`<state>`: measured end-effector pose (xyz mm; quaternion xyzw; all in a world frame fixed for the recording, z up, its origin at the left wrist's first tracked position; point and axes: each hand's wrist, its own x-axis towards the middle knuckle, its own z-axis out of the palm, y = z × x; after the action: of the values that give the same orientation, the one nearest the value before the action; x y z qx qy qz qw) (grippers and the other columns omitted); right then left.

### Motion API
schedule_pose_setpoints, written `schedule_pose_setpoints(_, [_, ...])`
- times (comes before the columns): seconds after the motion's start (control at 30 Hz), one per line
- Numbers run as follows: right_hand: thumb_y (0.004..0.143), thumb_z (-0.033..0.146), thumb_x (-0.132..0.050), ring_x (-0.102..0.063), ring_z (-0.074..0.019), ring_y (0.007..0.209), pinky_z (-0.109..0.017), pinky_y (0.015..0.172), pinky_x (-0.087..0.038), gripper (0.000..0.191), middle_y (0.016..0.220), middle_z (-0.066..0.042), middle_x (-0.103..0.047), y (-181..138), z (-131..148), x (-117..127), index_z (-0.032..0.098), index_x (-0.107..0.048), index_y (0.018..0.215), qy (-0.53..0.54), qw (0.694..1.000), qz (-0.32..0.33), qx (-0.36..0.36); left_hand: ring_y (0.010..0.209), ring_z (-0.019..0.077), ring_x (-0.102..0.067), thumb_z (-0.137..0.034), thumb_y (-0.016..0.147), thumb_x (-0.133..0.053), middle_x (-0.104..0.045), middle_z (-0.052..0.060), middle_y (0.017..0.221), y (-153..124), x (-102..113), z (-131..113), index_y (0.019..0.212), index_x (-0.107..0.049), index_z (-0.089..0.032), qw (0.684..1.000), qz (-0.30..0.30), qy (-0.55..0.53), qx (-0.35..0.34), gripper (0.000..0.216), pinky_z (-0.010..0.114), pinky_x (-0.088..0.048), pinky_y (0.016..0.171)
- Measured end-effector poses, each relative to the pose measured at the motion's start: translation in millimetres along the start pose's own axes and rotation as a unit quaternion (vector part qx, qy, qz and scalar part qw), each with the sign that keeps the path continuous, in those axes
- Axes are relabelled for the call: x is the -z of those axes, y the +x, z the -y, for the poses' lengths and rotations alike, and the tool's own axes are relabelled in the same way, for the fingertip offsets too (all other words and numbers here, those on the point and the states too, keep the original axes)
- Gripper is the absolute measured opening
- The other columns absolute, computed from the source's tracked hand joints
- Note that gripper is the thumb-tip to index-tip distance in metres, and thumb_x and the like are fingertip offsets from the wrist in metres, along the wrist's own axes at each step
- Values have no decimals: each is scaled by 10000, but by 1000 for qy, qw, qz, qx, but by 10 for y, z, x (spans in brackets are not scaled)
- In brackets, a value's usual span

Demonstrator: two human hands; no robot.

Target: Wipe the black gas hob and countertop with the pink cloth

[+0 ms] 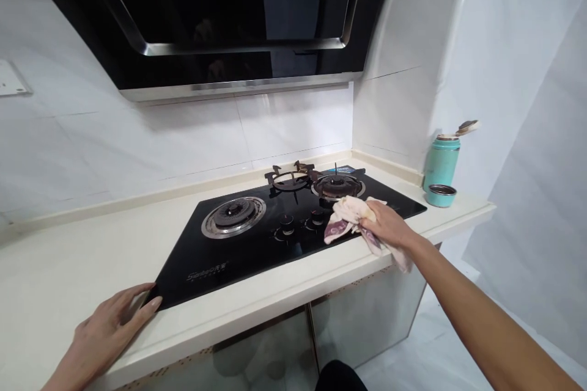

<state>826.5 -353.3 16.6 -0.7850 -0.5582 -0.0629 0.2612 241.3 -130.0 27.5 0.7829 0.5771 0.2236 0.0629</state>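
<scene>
White counter (92,238) around a black stove (247,259). At its front edge, my right hand (386,223) grips a cloth (348,211), likely soft, light, best bunched mid-way. My left hand (107,324), half open, touches the stove's corner.

The stove (257,256) has a smooth, shiny black top that looks like glass. Its burner (233,214) is metal, with a shiny ring and a dull, dark middle. The pot stand (296,188) is dark, dull metal and looks rough. The rag (349,211) is soft, crumpled cloth. The tabletop (114,244) is smooth and only a bit shiny, like stone. The hood (197,12) is very glossy and black, with a silvery metal strip. The wall (197,140) has smooth, shiny tiles. The flask (443,162) looks smooth. The socket (10,79) looks like plastic.
</scene>
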Motion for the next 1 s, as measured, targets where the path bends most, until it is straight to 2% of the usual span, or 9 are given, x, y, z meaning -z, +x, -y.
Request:
schedule_pose_setpoints(0.13, [929, 477, -472, -620, -293, 1072, -366, 880, -425, 449, 1144, -154, -686, 177, -422, 28, 154, -615, 1206, -42, 995, -29, -87, 1114, 323, -712, -778, 718, -506, -780, -76, 1200, 0, 27, -40, 1042, -703, -439, 1000, -1, -10, 8, 509, 464, -536, 1013])
schedule_pose_setpoints(0.23, [939, 497, -445, -607, -318, 1125, -392, 897, -420, 487, 1199, -181, -675, 219, -624, 18, 147, -592, 1244, -65, 988, -41, -131, 1144, 337, -707, -769, 706, -500, -778, -48, 1215, -12, 38, -77, 1039, -709, -418, 1000, -8, -5, 10, 527, 486, -533, 1025])
schedule_pose_setpoints(0.4, [947, 532, -421, -609, -340, 1144, -425, 923, -427, 537, 1242, -211, -659, 79, -762, 37, 140, -569, 1282, -96, 976, -65, -183, 1057, 314, -730, -751, 702, -508, -784, -66, 1191, -27, 26, -75, 1036, -710, -408, 1000, -12, -21, 0, 519, 458, -562, 989])
schedule_pose_setpoints(0.6, [942, 524, -415, -607, -332, 1147, -420, 884, -464, 502, 1240, -188, -655, -293, -765, 143, 163, -581, 1248, -132, 963, -84, -221, 1115, 322, -706, -720, 758, -493, -761, -14, 1248, -12, -33, 23, 1111, -712, -350, 1000, -3, 6, -21, 557, 478, -532, 1017])
schedule_pose_setpoints(0.7, [935, 549, -401, -609, -380, 1114, -473, 873, -467, 586, 1207, -233, -641, -474, -571, 116, 101, -560, 1278, -164, 949, -101, -251, 1144, 321, -691, -689, 809, -478, -754, -4, 1260, 0, -96, 78, 1145, -696, -346, 999, -12, 29, -42, 528, 494, -517, 1015])
schedule_pose_setpoints(0.8, [923, 559, -424, -611, -385, 1076, -474, 868, -456, 569, 1154, -212, -646, -608, -187, 8, 117, -593, 1239, -183, 950, -98, -233, 1206, 325, -661, -686, 838, -452, -745, 14, 1272, 8, -153, 116, 1173, -685, -336, 998, -12, 47, -49, 537, 530, -489, 1042])
schedule_pose_setpoints(0.9, [900, 538, -488, -609, -354, 1028, -453, 857, -442, 484, 1102, -159, -657, -673, 376, -179, 178, -630, 1191, -180, 963, -84, -180, 1262, 330, -624, -694, 853, -440, -728, 32, 1299, 5, -181, 129, 1205, -674, -322, 997, -5, 55, -51, 563, 544, -468, 1065])
schedule_pose_setpoints(1.0, [891, 474, -536, -578, -359, 1025, -482, 880, -417, 443, 1094, -166, -653, -711, 1035, -423, 178, -629, 1208, -140, 978, -106, -114, 1284, 331, -610, -684, 879, -440, -715, 31, 1318, -16, -173, 112, 1237, -662, -318, 996, -5, 58, -60, 558, 542, -454, 1079])
